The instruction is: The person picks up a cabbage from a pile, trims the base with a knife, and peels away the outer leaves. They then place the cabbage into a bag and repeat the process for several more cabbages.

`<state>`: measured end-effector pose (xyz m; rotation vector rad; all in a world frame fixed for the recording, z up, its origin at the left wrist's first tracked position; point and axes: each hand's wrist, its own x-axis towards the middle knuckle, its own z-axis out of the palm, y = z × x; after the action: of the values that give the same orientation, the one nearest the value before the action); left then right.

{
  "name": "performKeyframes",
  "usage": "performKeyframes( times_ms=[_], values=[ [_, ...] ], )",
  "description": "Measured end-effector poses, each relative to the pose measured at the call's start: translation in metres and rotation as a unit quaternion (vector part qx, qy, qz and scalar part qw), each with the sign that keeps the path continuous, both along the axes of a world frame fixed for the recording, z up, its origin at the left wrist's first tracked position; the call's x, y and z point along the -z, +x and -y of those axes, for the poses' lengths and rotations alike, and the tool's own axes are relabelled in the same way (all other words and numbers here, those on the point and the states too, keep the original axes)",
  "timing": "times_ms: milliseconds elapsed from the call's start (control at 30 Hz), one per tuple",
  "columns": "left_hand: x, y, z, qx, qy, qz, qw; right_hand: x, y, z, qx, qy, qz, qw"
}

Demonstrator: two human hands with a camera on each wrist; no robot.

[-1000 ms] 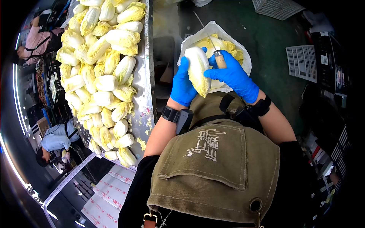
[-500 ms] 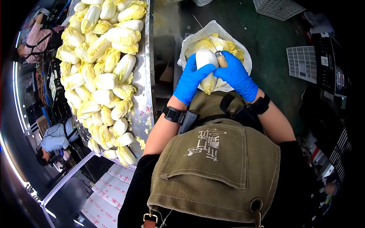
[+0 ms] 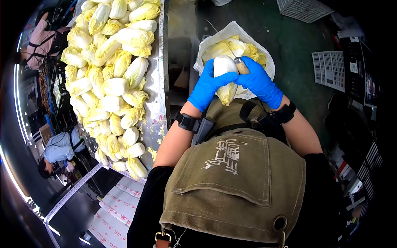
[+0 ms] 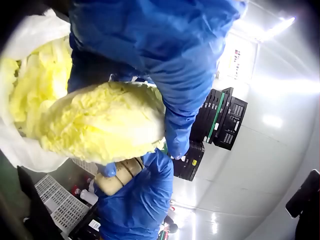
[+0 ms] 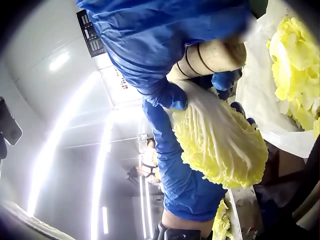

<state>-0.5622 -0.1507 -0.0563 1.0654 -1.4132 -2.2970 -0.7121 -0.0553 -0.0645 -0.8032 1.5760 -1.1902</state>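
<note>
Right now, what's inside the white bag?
The bag holds yellow and pale leaves. In the head view, the held cabbage, left hand and right hand cover part of its near side. The top leaves hide the bottom, so what lies deeper can't be seen.

dark green floor (image 3: 295,66) | metal table (image 3: 158,78) at left | strip lights (image 5: 102,180) lit | pale surface (image 4: 280,145) (wall or ceiling, unclear)

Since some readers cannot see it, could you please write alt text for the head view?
A blue-gloved left hand holds a napa cabbage while the right hand grips a wooden-handled knife beside it, near an open white bag of yellowish leaves. At picture left, more napa cabbages are heaped on a metal table; an olive-brown apron shows below.
</note>
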Motion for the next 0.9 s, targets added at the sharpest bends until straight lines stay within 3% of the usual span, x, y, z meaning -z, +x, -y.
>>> performKeyframes(
  times_ms=[100, 200, 400, 533, 633, 667, 900],
  values=[
    [0.004, 0.004, 0.003, 0.010, 0.040, -0.013, 0.999, 0.003, -0.004, -0.003, -0.012, 0.029, 0.053, 0.998],
    [0.008, 0.001, -0.001, 0.011, -0.021, 0.003, 1.000, 0.005, -0.002, -0.003, 0.003, 0.004, 0.056, 0.998],
    [0.009, 0.007, 0.005, 0.064, -0.096, 0.030, 0.993, -0.010, -0.015, -0.002, -0.029, 0.094, 0.074, 0.992],
    [0.006, 0.021, 0.021, 0.126, -0.081, 0.046, 0.988, 0.014, -0.040, -0.007, -0.064, 0.010, 0.021, 0.998],
    [0.000, 0.032, 0.038, 0.122, 0.129, 0.059, 0.982, 0.006, -0.066, -0.002, -0.113, 0.092, 0.000, 0.989],
    [0.000, 0.039, 0.042, 0.120, 0.154, 0.047, 0.980, 0.005, -0.075, -0.002, -0.123, 0.095, 0.049, 0.987],
    [-0.018, 0.032, 0.029, 0.104, 0.238, -0.126, 0.957, 0.005, -0.065, -0.015, -0.035, 0.033, -0.120, 0.992]
  ],
)
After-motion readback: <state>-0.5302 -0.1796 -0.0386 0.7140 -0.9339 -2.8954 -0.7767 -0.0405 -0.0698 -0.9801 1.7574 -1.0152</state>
